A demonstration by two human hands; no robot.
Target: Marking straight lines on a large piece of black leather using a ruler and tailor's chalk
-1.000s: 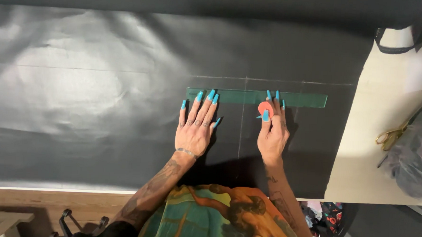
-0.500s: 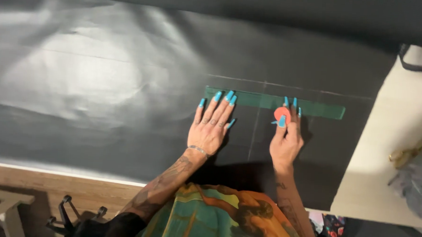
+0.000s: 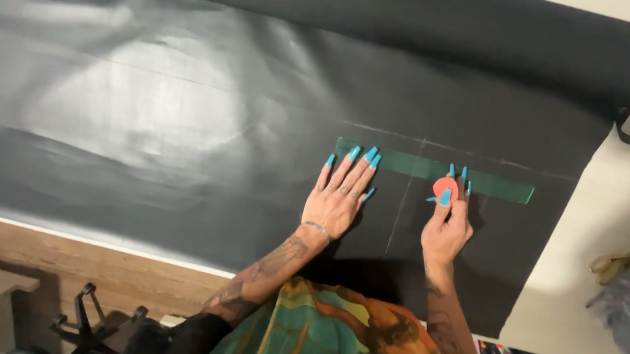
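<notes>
The left hand (image 3: 340, 199) lay flat, fingers spread, tips on the green ruler's (image 3: 434, 170) left end. The right hand (image 3: 446, 229) pinched an orange chalk disc (image 3: 444, 188) against the ruler's lower edge, on black sheet (image 3: 190, 122).

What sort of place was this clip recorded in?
Probably a sewing or leather-craft workroom: a wide black sheet of material covers the cutting table, a green transparent ruler lies along chalk lines, and the right hand holds an orange chalk disc.

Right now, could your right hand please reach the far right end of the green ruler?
Probably yes: the right hand already rests by the green ruler, and only bare black sheet lies toward that end.
</notes>
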